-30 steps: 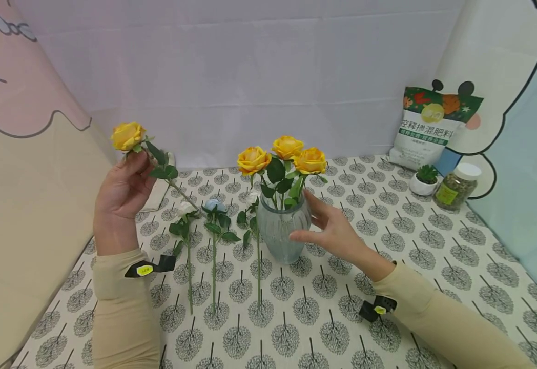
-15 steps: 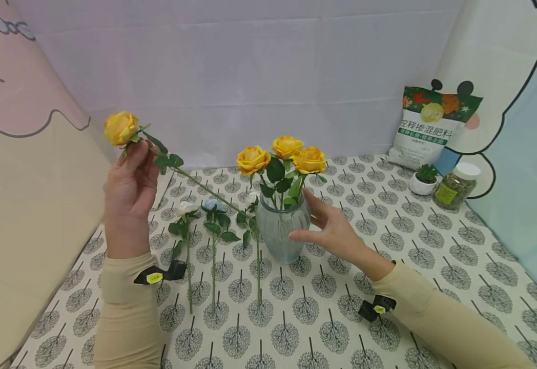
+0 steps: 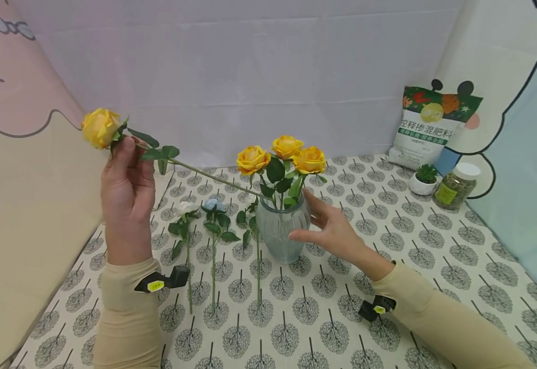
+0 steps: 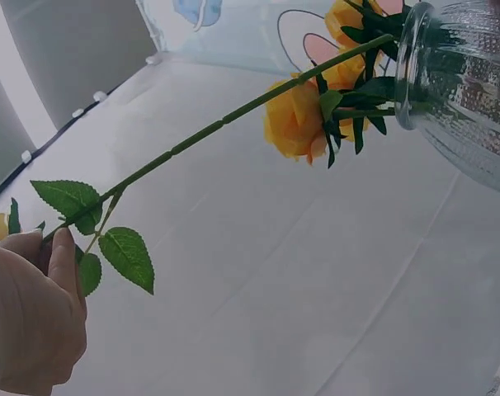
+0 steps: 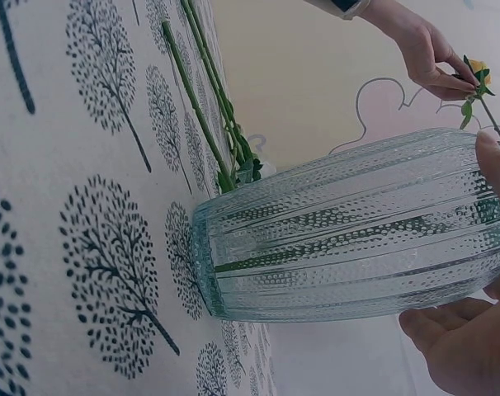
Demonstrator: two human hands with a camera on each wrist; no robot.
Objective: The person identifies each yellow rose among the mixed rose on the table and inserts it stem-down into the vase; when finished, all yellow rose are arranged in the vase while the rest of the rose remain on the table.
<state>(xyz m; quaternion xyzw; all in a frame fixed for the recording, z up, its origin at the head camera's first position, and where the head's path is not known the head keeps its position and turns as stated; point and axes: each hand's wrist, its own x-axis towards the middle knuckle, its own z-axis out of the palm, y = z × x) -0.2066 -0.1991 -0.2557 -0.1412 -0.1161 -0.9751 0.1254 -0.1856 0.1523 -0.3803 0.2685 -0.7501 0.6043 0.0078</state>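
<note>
Pinched just under its bloom, a yellow rose [image 3: 101,128] slants from my left hand [image 3: 129,202], bloom to the left. Its long stem [image 4: 221,122] runs down to the mouth of the clear glass vase [image 3: 283,236]; whether the tip is inside the rim I cannot tell. Several yellow roses [image 3: 288,147] stand upright in the vase. My right hand [image 3: 333,230] holds the vase from its right side, thumb in front and fingers behind, partly hidden. In the right wrist view, one green stem [image 5: 258,262] shows through the glass.
Left of the vase lie a white rose [image 3: 186,209], a blue rose [image 3: 214,206] and another white rose [image 3: 252,200], partly behind it. At the back right are a fertilizer bag [image 3: 427,128], a small potted succulent [image 3: 425,180] and a lidded jar [image 3: 456,188].
The yellow rose's bloom has moved left and up in my left hand, and its stem has swung flatter, its tip reaching the vase mouth. My right hand and the vase have stayed put.
</note>
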